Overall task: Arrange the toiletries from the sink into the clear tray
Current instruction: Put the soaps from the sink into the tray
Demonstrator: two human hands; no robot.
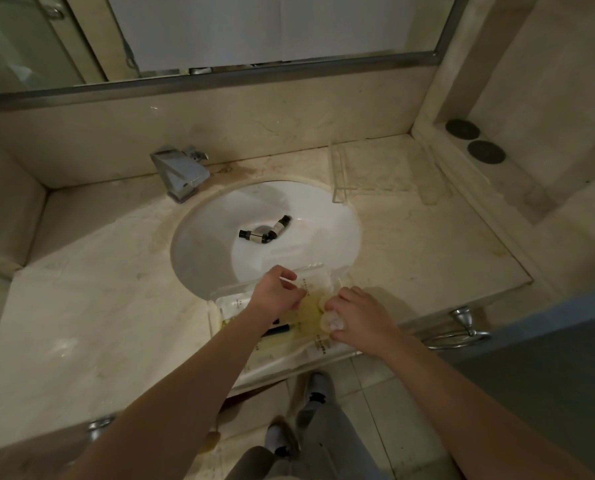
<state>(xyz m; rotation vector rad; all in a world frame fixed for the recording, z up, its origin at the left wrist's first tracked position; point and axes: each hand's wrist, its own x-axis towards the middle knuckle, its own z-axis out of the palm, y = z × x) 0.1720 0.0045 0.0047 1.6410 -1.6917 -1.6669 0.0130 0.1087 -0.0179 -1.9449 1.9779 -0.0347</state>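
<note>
A white packet (332, 322) is clamped in the right hand (362, 318) and sachets pinched by the left hand (275, 292) over the near clear tray (220, 296), while two small bottles (266, 230) in the sink (199, 244) beyond remain to be fetched.

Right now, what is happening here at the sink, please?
A person is sorting toiletries into a clear tray at the front edge of the counter. The left hand pinches a flat packet over the tray, and the right hand holds a small clear wrapped item beside it. Several packets already lie in the tray. Two small bottles with black caps lie in the sink near the drain. A second clear tray sits behind the basin.
</note>
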